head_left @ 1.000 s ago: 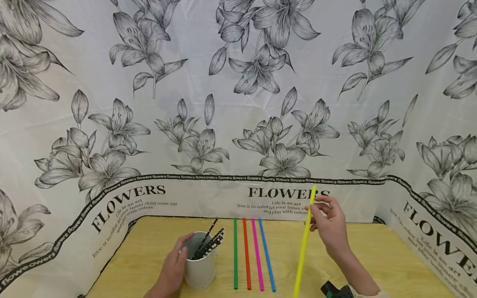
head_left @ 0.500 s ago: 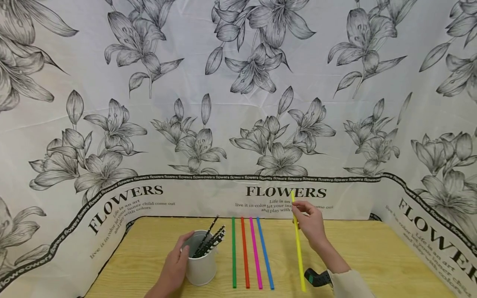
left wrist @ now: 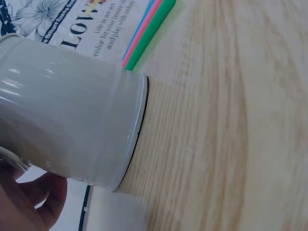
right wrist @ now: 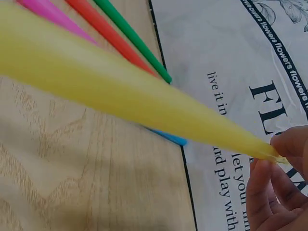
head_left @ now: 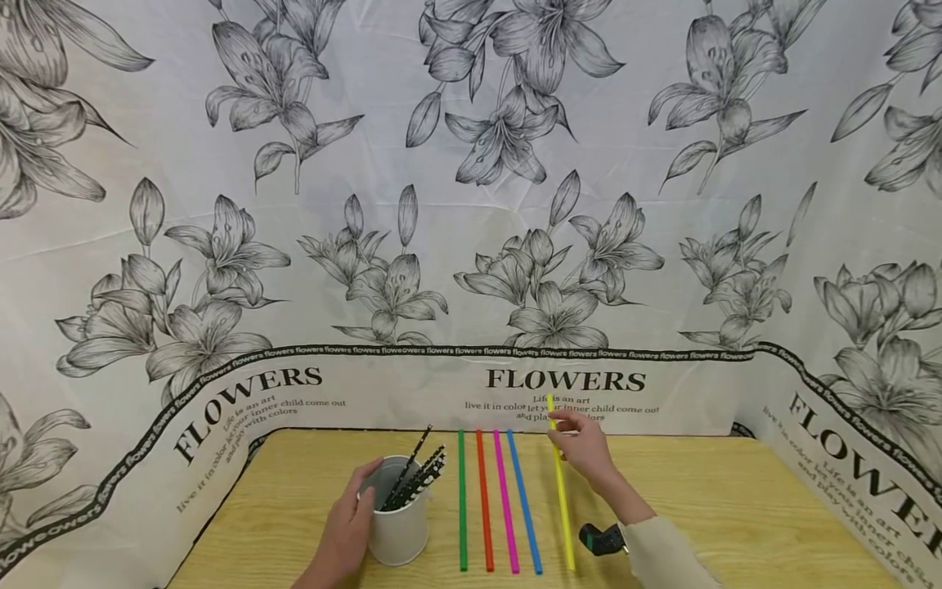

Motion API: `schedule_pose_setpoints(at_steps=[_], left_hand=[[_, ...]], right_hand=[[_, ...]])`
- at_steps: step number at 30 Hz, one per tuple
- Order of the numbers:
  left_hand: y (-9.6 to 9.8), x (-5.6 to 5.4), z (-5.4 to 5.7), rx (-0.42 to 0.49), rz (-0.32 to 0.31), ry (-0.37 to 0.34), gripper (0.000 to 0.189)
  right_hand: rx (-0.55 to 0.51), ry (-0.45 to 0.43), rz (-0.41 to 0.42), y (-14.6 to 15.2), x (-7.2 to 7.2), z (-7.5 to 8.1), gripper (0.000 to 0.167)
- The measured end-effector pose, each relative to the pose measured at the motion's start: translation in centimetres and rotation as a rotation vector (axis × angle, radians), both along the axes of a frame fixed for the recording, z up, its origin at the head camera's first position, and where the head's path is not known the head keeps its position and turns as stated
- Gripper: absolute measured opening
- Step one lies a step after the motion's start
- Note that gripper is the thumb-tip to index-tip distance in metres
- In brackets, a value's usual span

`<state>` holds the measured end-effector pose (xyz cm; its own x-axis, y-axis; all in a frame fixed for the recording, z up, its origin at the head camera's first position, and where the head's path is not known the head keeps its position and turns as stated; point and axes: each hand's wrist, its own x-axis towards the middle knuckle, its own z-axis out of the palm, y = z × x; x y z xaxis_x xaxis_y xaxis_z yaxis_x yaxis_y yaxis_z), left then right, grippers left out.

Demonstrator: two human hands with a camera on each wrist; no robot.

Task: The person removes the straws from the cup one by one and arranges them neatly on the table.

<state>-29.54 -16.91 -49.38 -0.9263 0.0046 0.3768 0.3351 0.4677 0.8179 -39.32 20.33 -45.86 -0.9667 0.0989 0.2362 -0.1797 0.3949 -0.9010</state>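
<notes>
The right hand (head_left: 589, 446) pinches one yellow straw (head_left: 562, 499) near its far end, fingers closed together, just right of four straws lying on the counter (head_left: 699, 491): one green (head_left: 462, 501), one red (head_left: 484, 501), one pink (head_left: 505, 501), one blue (head_left: 524, 501). The left hand (head_left: 348, 521) curls its fingers round one white bucket (head_left: 398, 536) holding several black patterned sticks (head_left: 414, 484), too overlapped to count.

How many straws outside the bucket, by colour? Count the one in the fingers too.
green straw: 1
red straw: 1
pink straw: 1
blue straw: 1
yellow straw, in the right hand: 1
Total: 5
</notes>
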Motion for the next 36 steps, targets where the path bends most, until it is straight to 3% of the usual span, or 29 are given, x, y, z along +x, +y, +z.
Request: schedule_pose_setpoints(at_steps=[13, 19, 25, 36], left_hand=[[0.1, -0.2, -0.6, 0.027, -0.003, -0.010, 0.038], [0.2, -0.1, -0.3, 0.025, 0.013, -0.005, 0.038], [0.1, -0.1, -0.3, 0.008, 0.013, 0.024, 0.038], [0.2, -0.1, -0.2, 0.016, 0.014, -0.003, 0.038]], right_hand=[[0.092, -0.044, 0.007, -1.3, -0.7, -2.7, 0.029], [0.101, -0.053, 0.016, -1.4, -1.3, -3.7, 0.027], [0.125, -0.056, 0.012, -1.6, -1.8, -4.4, 0.024], [0.092, -0.131, -0.005, -2.1, -2.0, -5.1, 0.025]])
